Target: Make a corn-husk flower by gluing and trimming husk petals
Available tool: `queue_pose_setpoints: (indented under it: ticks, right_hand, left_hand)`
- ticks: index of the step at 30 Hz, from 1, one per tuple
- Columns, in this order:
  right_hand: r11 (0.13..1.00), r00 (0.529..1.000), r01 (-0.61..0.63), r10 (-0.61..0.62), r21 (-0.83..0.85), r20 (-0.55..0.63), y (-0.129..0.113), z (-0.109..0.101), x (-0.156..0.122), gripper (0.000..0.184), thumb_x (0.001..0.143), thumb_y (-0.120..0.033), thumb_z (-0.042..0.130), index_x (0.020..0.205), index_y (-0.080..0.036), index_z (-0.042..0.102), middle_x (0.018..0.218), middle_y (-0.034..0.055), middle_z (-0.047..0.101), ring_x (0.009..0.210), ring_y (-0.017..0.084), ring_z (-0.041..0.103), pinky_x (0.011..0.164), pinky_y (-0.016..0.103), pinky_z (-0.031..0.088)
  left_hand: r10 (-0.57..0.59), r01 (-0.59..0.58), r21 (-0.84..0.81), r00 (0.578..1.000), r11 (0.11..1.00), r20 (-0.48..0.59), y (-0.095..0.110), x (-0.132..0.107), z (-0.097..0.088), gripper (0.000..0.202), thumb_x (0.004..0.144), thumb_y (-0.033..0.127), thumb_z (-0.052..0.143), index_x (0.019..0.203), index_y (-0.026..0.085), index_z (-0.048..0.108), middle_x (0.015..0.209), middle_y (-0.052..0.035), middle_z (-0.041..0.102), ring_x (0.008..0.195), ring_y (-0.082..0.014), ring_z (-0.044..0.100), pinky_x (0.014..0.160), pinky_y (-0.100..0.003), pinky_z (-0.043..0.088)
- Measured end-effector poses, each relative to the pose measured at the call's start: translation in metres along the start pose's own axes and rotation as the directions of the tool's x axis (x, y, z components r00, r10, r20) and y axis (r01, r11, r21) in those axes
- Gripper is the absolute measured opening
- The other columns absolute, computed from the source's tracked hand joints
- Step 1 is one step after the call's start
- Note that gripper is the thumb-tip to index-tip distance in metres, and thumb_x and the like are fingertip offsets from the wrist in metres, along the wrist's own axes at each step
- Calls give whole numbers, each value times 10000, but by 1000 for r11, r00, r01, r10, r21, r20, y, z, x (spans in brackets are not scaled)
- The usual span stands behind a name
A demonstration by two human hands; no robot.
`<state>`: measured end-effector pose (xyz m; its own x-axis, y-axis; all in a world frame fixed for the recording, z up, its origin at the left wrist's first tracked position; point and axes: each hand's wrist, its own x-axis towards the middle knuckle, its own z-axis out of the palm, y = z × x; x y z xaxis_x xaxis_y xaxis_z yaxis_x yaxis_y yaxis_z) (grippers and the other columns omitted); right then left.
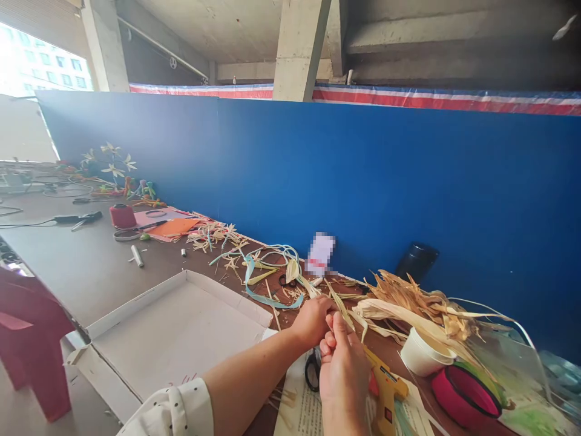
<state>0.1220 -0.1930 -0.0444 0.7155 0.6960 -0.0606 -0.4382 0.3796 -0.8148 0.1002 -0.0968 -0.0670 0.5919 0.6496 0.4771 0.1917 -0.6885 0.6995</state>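
Note:
My left hand (312, 320) and my right hand (344, 370) meet above the brown table (86, 266). Both are closed on a narrow pale straw strip (341, 307) that sticks up and to the right between them. Black-handled scissors (312, 369) lie just under my hands. A yellow glue gun (385, 384) lies to the right of my right hand on a printed paper sheet (302, 412). A heap of dried husks (417, 306) lies further right.
A shallow white cardboard box lid (175, 330) sits to the left. A white cup (420, 354) and a red tape roll (463, 390) are at right. Blue-green ribbon (267, 284), straw scraps, a red spool (122, 216) and straw flowers (113, 166) line the blue partition (385, 181). A red stool (31, 345) stands at far left.

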Motion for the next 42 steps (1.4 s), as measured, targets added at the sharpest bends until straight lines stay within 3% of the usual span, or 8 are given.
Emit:
queue_pose_setpoints:
  ticks: [6,14,19,22,26,30,35,42]
  right_hand:
    - [998,1000,-5,5,-56,4,3,-1,0,279,676,-392,768,801,-164,666,542,-54,489,455,58,309,420,209,237]
    - [998,1000,-1,0,-59,-18,4,-6,3,298,693,-418,759,816,-161,673,567,-43,503,463,48,325,423,190,270]
    - [997,1000,13,-15,-79,-26,3,-6,4,313,690,-427,757,839,-163,680,630,-28,540,468,39,334,408,171,289]
    - [1000,996,18,-20,-24,-89,-1,-10,9,296,679,-399,776,837,-170,675,763,0,604,494,27,359,413,145,318]
    - [998,983,44,-35,50,-182,-4,-17,16,265,662,-332,798,823,-163,674,886,26,628,532,19,384,431,123,350]
    - [998,981,62,-60,6,-184,-1,-21,20,228,677,-314,778,829,-173,683,882,25,635,528,25,395,421,124,356]
    - [998,979,65,-63,4,-193,0,-22,21,224,675,-299,778,834,-166,694,895,31,648,527,22,405,420,118,359]
    - [998,975,69,-68,-3,-210,2,-24,27,296,625,-283,796,871,-155,693,898,40,655,529,27,420,411,121,361]
  left_hand:
    - [5,-6,25,1000,1000,30,-9,-3,4,152,794,177,504,768,153,651,823,-47,657,794,-152,571,763,-254,443]
    - [-45,45,-64,999,997,13,-4,-4,0,124,720,158,556,773,153,667,823,-57,674,791,-167,591,771,-271,461]
    - [-95,95,-117,995,989,10,-4,-1,-2,115,690,179,576,755,154,668,774,-36,669,718,-147,573,679,-244,440]
    - [-154,155,-165,988,974,17,-4,1,-1,110,701,184,552,692,147,655,667,-7,634,625,-115,529,597,-221,397]
    - [-243,236,-296,970,925,16,-8,4,3,157,732,214,520,702,141,655,622,3,625,578,-96,509,564,-204,384]
    - [-304,308,-439,949,844,82,-13,5,7,194,743,290,547,769,140,667,645,-16,662,593,-115,568,561,-208,422]
    - [-326,341,-547,937,765,127,-14,7,9,194,734,292,563,787,132,660,649,-28,670,626,-137,618,591,-224,471]
    - [-308,338,-582,939,740,154,-8,10,4,170,743,249,553,754,123,667,676,-34,672,648,-137,638,606,-221,492]
